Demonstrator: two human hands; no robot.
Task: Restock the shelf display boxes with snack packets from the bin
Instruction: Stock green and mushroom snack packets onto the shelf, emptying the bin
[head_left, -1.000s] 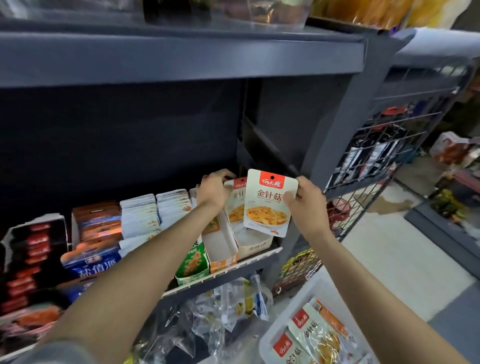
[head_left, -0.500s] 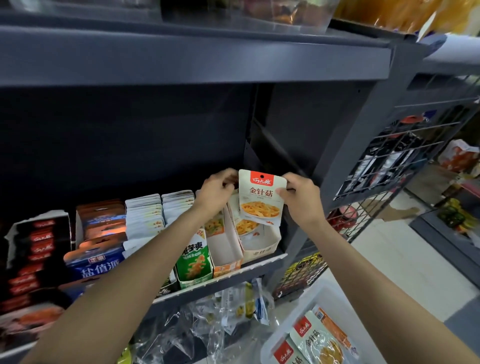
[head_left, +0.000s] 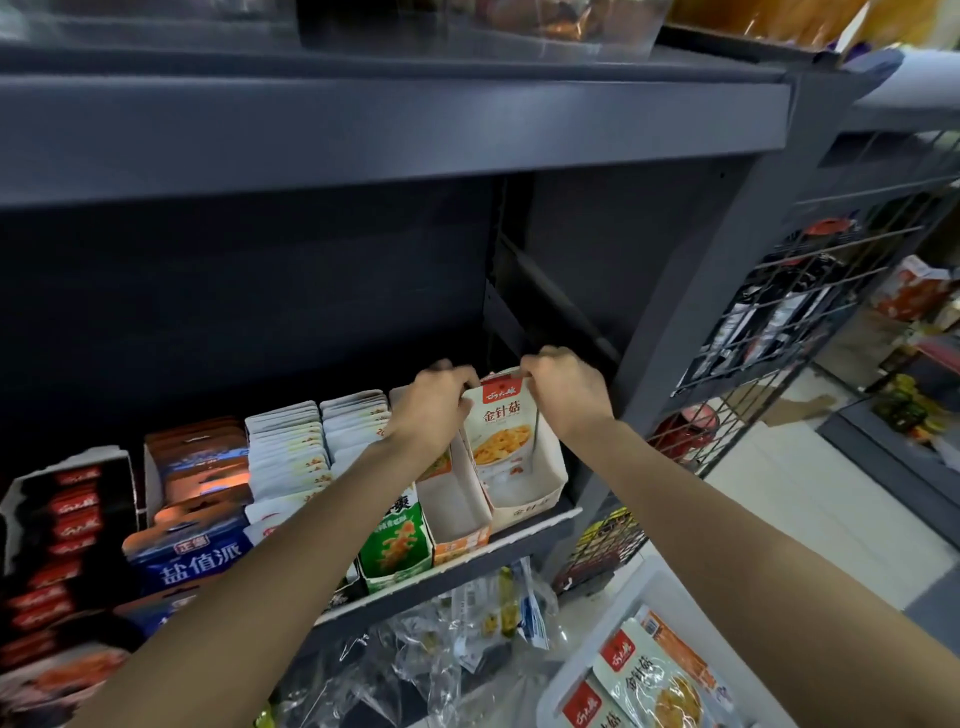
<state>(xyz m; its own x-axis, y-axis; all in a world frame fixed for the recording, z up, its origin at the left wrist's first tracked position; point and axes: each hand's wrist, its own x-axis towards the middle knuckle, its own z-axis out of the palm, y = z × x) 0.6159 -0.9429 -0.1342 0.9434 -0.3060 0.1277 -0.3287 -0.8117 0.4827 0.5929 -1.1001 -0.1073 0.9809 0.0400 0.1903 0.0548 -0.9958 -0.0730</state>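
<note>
A dark grey metal shelving unit (head_left: 395, 135) fills most of the view, its flat, matte upper board running across the top and a lower shelf (head_left: 519, 540) sloping toward the viewer. To the right hangs a black wire grid rack (head_left: 810, 322) with dark items behind it. On the lower shelf stand rows of open-topped cardboard display boxes: black and red ones at far left, a blue box (head_left: 192, 561) with white characters, stacks of white packets (head_left: 288, 447) seen edge-on, a green box (head_left: 397, 540), an orange-fronted box (head_left: 457, 519) that looks nearly bare inside, and at the right end a pale cream display box (head_left: 535, 493) with a low front wall.

At bottom right is a white plastic bin (head_left: 618, 618), smooth-walled, holding flat glossy packets (head_left: 649, 680) with red labels. Crinkled clear plastic bags (head_left: 415, 660) lie below the shelf.

The snack packet (head_left: 501, 436) stands upright at the back of the cream box, its long axis vertical, red header up and printed face toward the viewer. It is a flat, shiny white pouch with a picture of yellow food.

The left hand (head_left: 434, 400) grips the packet's upper left corner, fingers (head_left: 457, 371) curled and pinching the top edge. The right hand (head_left: 566, 387) holds the upper right corner, its fingers pressed together over the top rim.
</note>
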